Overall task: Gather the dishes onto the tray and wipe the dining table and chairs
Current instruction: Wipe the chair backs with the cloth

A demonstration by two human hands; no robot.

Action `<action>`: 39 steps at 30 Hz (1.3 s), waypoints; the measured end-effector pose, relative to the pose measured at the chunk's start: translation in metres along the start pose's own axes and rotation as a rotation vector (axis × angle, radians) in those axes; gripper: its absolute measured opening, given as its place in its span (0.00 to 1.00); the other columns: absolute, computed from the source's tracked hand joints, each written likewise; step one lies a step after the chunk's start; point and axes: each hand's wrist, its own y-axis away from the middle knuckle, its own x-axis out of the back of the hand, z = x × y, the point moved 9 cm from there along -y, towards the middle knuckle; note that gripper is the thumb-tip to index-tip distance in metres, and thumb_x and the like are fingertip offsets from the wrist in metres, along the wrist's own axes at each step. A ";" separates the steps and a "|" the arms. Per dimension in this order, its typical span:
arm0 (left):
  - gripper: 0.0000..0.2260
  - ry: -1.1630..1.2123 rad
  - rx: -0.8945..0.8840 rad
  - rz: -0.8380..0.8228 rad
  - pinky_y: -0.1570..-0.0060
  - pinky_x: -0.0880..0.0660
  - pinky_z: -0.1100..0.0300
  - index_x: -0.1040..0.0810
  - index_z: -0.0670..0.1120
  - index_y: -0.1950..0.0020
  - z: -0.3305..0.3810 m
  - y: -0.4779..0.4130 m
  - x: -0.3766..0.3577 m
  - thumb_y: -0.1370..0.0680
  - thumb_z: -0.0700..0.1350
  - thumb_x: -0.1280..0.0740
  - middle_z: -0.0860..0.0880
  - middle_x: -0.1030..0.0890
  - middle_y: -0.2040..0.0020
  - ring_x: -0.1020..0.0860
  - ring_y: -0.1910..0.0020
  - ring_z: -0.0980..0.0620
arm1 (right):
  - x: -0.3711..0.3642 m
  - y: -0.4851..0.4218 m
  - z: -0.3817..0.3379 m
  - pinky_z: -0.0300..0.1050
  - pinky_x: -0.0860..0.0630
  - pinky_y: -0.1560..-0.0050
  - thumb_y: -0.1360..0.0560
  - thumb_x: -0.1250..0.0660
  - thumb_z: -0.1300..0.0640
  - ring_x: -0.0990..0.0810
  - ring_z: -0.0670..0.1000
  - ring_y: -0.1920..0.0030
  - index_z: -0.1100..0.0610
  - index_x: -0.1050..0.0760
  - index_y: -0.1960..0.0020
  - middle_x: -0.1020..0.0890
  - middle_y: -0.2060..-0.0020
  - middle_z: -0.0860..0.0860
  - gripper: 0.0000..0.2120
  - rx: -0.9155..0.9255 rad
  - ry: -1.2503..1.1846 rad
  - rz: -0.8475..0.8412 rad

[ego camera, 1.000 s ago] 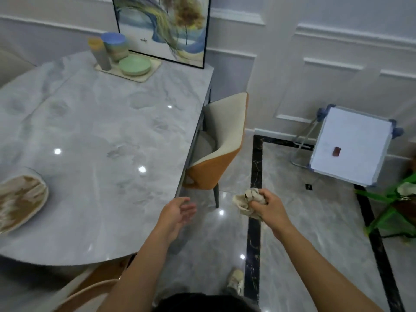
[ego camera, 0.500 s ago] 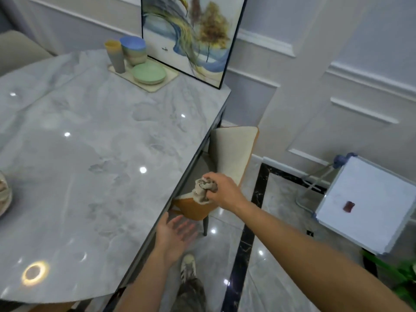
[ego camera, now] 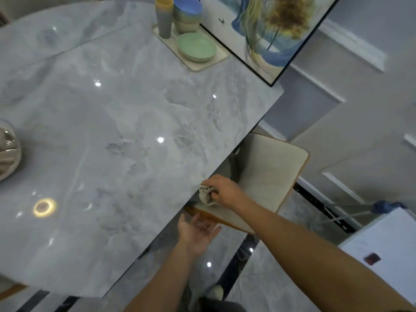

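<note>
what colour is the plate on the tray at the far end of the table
Pale green. The plate sits on a beige tray, shown best in the head view.

Table (ego camera: 112,131): grey marble top, glossy, with ceiling-light reflections. Beige tray (ego camera: 202,65) sits at its far corner. On the tray: stacked green plates (ego camera: 195,47) at the near end, stacked bowls (ego camera: 188,14) behind them, stacked cups (ego camera: 164,19) left of the bowls. Framed picture (ego camera: 265,30) just right of the tray. Shiny beige object (ego camera: 7,152) well apart from the tray, at the left edge, cut off by the frame.
</note>
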 end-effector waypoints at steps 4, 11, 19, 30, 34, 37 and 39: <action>0.34 0.045 -0.014 0.050 0.41 0.24 0.34 0.29 0.42 0.25 0.002 -0.005 0.007 0.16 0.67 0.49 0.33 0.27 0.29 0.26 0.32 0.31 | -0.019 -0.021 0.004 0.47 0.26 0.37 0.28 0.36 0.71 0.22 0.59 0.36 0.56 0.18 0.34 0.20 0.38 0.57 0.25 0.040 -0.009 -0.125; 0.37 -0.015 -0.054 0.158 0.31 0.28 0.34 0.26 0.41 0.30 0.007 -0.012 0.021 0.18 0.71 0.49 0.31 0.24 0.32 0.23 0.35 0.31 | -0.031 0.018 -0.002 0.49 0.27 0.45 0.26 0.30 0.63 0.22 0.59 0.42 0.51 0.20 0.33 0.22 0.39 0.55 0.22 0.286 0.252 -0.368; 0.23 -0.770 -0.273 0.258 0.55 0.24 0.51 0.23 0.42 0.38 0.028 -0.011 -0.012 0.14 0.60 0.45 0.42 0.17 0.53 0.19 0.55 0.43 | 0.006 0.098 0.016 0.52 0.25 0.50 0.25 0.31 0.58 0.27 0.57 0.45 0.46 0.21 0.32 0.25 0.36 0.51 0.22 0.499 0.367 -0.266; 0.10 -1.826 -0.764 0.089 0.43 0.27 0.51 0.19 0.53 0.42 0.018 0.009 -0.092 0.22 0.48 0.32 0.49 0.28 0.46 0.26 0.40 0.41 | 0.055 0.144 0.064 0.50 0.22 0.52 0.25 0.28 0.55 0.25 0.57 0.46 0.49 0.21 0.37 0.23 0.38 0.54 0.17 0.599 0.450 0.027; 0.08 -1.965 -0.925 -0.107 0.44 0.27 0.50 0.18 0.54 0.42 -0.008 0.012 -0.122 0.21 0.47 0.31 0.52 0.27 0.47 0.28 0.44 0.45 | 0.089 0.130 0.101 0.53 0.21 0.52 0.26 0.25 0.57 0.24 0.58 0.46 0.50 0.21 0.37 0.22 0.39 0.56 0.18 0.482 0.481 0.125; 0.08 -1.970 -0.981 -0.226 0.44 0.27 0.52 0.19 0.56 0.44 -0.023 0.010 -0.137 0.22 0.51 0.32 0.55 0.23 0.47 0.26 0.46 0.48 | 0.115 0.116 0.131 0.56 0.21 0.52 0.27 0.24 0.58 0.24 0.58 0.46 0.49 0.20 0.37 0.22 0.39 0.56 0.20 0.375 0.497 0.158; 0.11 -1.980 -0.991 -0.292 0.44 0.28 0.54 0.19 0.57 0.45 -0.035 0.002 -0.146 0.24 0.56 0.36 0.55 0.21 0.46 0.23 0.45 0.48 | 0.130 0.109 0.149 0.55 0.21 0.50 0.26 0.26 0.58 0.25 0.57 0.46 0.48 0.20 0.36 0.23 0.37 0.55 0.20 0.335 0.493 0.168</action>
